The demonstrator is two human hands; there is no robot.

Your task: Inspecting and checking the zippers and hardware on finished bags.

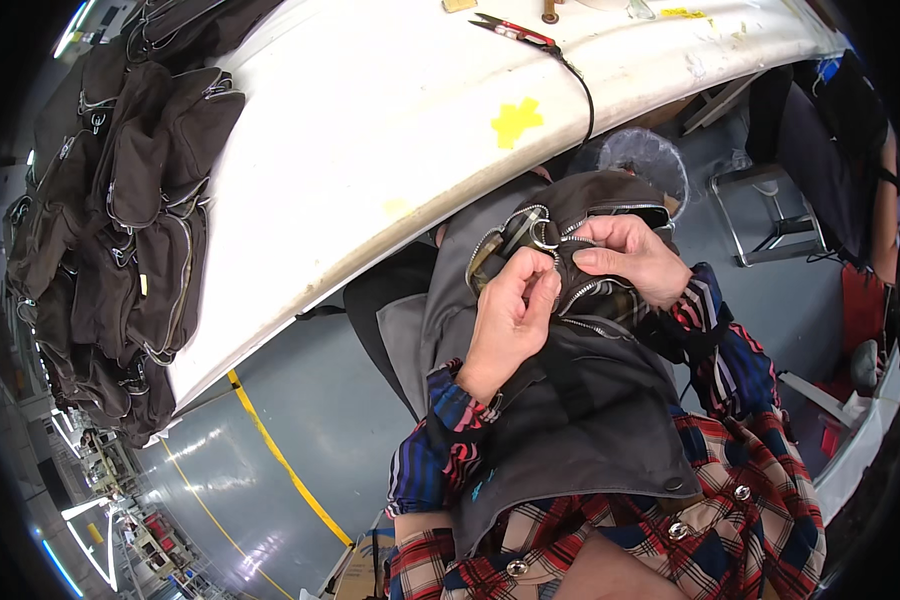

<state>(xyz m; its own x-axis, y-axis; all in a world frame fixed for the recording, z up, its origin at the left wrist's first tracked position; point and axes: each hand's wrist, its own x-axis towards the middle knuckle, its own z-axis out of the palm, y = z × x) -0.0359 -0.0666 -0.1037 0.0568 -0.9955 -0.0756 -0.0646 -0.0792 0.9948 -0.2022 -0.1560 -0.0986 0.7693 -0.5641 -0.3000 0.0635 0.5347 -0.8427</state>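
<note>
A dark brown fabric bag (621,189) with metal-toothed zippers and a plaid lining lies on my lap, over a grey apron (585,427). Its zippered openings gape in several places. My left hand (516,315) pinches a zippered edge of the bag between thumb and fingertips. Just above those fingertips shows a metal ring (544,235). On the right side, my right hand (634,259) grips the bag's cloth beside another zipper, thumb towards the left hand. What lies directly under the fingertips of both hands is hidden.
A white-topped table (330,165) runs in front of me, with a heap of similar dark bags (135,210) at left. Red-handled thread snips (517,31) lie on it, tied to a black cord. A plastic-lined bin (649,154) and metal stool (769,217) stand right.
</note>
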